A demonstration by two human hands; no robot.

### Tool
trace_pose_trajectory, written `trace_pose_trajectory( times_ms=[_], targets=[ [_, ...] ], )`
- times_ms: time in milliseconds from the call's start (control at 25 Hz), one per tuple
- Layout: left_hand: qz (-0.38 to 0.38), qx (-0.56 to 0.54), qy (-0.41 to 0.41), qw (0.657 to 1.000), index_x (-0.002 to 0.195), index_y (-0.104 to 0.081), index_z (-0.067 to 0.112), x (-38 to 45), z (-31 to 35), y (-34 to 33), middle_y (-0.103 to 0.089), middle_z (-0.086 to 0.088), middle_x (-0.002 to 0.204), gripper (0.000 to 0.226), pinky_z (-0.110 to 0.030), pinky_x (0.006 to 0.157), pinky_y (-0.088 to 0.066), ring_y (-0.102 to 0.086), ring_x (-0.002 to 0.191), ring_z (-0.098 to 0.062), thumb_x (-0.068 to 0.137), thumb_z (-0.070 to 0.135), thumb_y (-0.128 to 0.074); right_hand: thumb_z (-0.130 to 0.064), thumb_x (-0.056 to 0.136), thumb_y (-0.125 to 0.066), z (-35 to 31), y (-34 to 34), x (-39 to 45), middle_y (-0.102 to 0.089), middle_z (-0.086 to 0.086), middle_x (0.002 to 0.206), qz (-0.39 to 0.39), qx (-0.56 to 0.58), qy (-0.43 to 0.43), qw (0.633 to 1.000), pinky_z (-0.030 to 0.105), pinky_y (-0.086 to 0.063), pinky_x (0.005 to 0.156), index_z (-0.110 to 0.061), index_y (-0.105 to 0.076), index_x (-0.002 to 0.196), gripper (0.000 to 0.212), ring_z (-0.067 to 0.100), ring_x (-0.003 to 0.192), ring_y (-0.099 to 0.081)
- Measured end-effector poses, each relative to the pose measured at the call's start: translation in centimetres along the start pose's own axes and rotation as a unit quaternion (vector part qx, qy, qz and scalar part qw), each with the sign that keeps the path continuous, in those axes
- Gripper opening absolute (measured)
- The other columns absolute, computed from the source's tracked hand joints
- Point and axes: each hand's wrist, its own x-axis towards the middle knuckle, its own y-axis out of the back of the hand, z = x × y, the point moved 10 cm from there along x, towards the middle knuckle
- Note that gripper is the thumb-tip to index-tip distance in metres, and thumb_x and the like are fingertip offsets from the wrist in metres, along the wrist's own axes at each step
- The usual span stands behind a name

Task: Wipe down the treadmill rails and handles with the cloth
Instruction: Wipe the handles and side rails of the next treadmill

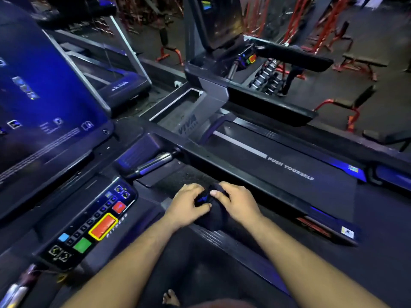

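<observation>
A dark cloth with a small blue mark is bunched between both my hands, low in the middle of the head view. My left hand grips its left side and my right hand grips its right side, thumb on top. The hands hover over the treadmill's right side rail, a long black bar running from the console toward the lower right. A chrome-tipped handle sticks out from the console just above and left of my hands.
The control panel with red, green and blue buttons lies to the left, under a big blue screen. A neighbouring treadmill's belt reading PUSH YOURSELF runs on the right. Red gym benches and a dumbbell rack stand beyond.
</observation>
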Motion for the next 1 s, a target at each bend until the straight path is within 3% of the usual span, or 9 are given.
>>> trace_pose_trajectory(
  times_ms=[80, 200, 320, 400, 520, 600, 720, 880, 1000],
  targets=[
    [-0.002, -0.072, 0.041, 0.997, 0.075, -0.056, 0.039, 0.5, 2.4, -3.8, -0.057, 0.014, 0.074, 0.007, -0.032, 0.074, -0.041, -0.053, 0.076, -0.01, 0.073, 0.045, -0.053, -0.082, 0.076, -0.044, 4.7, 3.3, -2.1, -0.066, -0.007, 0.075, 0.025, 0.014, -0.046, 0.999, 0.035, -0.048, 0.067, -0.029, -0.06, 0.091, 0.057, 0.016, 0.074, -0.062],
    [0.05, -0.27, 0.154, 0.949, 0.087, -0.065, 0.031, 0.2, 2.8, -8.6, -0.068, 0.014, 0.083, 0.018, -0.036, 0.083, -0.048, -0.06, 0.084, -0.009, 0.076, 0.038, -0.052, -0.079, 0.071, -0.059, 9.8, 3.6, -5.5, -0.06, -0.009, 0.082, -0.078, 0.095, -0.048, 0.991, 0.031, -0.047, 0.072, -0.029, -0.063, 0.093, 0.055, 0.011, 0.079, -0.058],
    [0.053, -0.334, 0.212, 0.917, 0.095, -0.066, 0.019, 0.3, 5.2, -13.3, -0.073, 0.001, 0.095, 0.019, -0.04, 0.092, -0.05, -0.065, 0.093, -0.013, 0.088, 0.034, -0.056, -0.042, 0.087, -0.072, 14.9, 4.8, -8.8, -0.067, -0.01, 0.084, -0.118, 0.248, -0.105, 0.956, 0.027, -0.047, 0.071, -0.021, -0.066, 0.092, 0.023, 0.004, 0.079, -0.06],
    [0.044, -0.303, 0.217, 0.927, 0.093, -0.064, 0.02, 0.6, 7.4, -15.4, -0.073, 0.001, 0.092, 0.023, -0.033, 0.085, -0.053, -0.066, 0.089, -0.011, 0.095, 0.042, -0.06, -0.028, 0.091, -0.071, 17.7, 7.6, -9.5, -0.072, -0.003, 0.086, -0.063, 0.274, -0.151, 0.948, 0.034, -0.053, 0.074, -0.018, -0.066, 0.094, 0.012, 0.01, 0.082, -0.064],
    [0.054, -0.19, 0.217, 0.956, 0.077, -0.056, 0.022, 2.2, 9.4, -16.0, -0.063, 0.008, 0.072, 0.032, -0.029, 0.067, -0.046, -0.059, 0.071, -0.011, 0.093, 0.05, -0.062, -0.043, 0.087, -0.072, 20.1, 12.8, -8.1, -0.07, -0.001, 0.091, 0.011, 0.106, -0.177, 0.978, 0.032, -0.048, 0.074, -0.024, -0.061, 0.097, 0.024, 0.018, 0.085, -0.063],
    [0.042, -0.122, 0.219, 0.967, 0.075, -0.054, 0.022, 4.4, 10.1, -16.2, -0.06, 0.007, 0.068, 0.036, -0.033, 0.066, -0.045, -0.06, 0.071, -0.018, 0.093, 0.053, -0.058, -0.051, 0.087, -0.067, 21.4, 15.2, -6.5, -0.068, 0.001, 0.105, 0.017, -0.012, -0.208, 0.978, 0.036, -0.047, 0.08, -0.027, -0.055, 0.109, 0.035, 0.026, 0.098, -0.063],
    [-0.019, -0.024, 0.227, 0.973, 0.087, -0.058, 0.019, 7.3, 10.1, -17.5, -0.068, -0.003, 0.081, 0.04, -0.038, 0.072, -0.05, -0.065, 0.083, -0.029, 0.095, 0.057, -0.049, -0.046, 0.091, -0.061, 20.4, 15.5, -4.7, -0.053, 0.006, 0.136, 0.085, -0.214, -0.162, 0.96, 0.056, -0.038, 0.106, -0.024, -0.047, 0.134, 0.051, 0.029, 0.127, -0.048],
    [-0.043, 0.091, 0.178, 0.979, 0.097, -0.059, 0.019, 8.9, 8.5, -17.1, -0.07, -0.004, 0.098, 0.042, -0.037, 0.076, -0.051, -0.065, 0.096, -0.028, 0.094, 0.06, -0.048, -0.07, 0.091, -0.035, 20.4, 6.1, -6.3, -0.031, 0.012, 0.16, -0.016, -0.309, -0.089, 0.947, 0.068, -0.013, 0.114, -0.027, -0.022, 0.156, 0.079, 0.033, 0.148, -0.027],
    [0.016, 0.173, 0.069, 0.982, 0.118, -0.056, 0.024, 9.5, 6.5, -14.3, -0.06, 0.002, 0.12, 0.041, -0.04, 0.09, -0.046, -0.056, 0.113, -0.022, 0.094, 0.057, -0.049, -0.07, 0.09, -0.039, 20.0, 3.9, -2.5, -0.046, 0.016, 0.147, -0.03, -0.355, -0.065, 0.932, 0.063, -0.036, 0.105, -0.02, -0.024, 0.156, 0.084, 0.036, 0.133, -0.046]
  ],
)
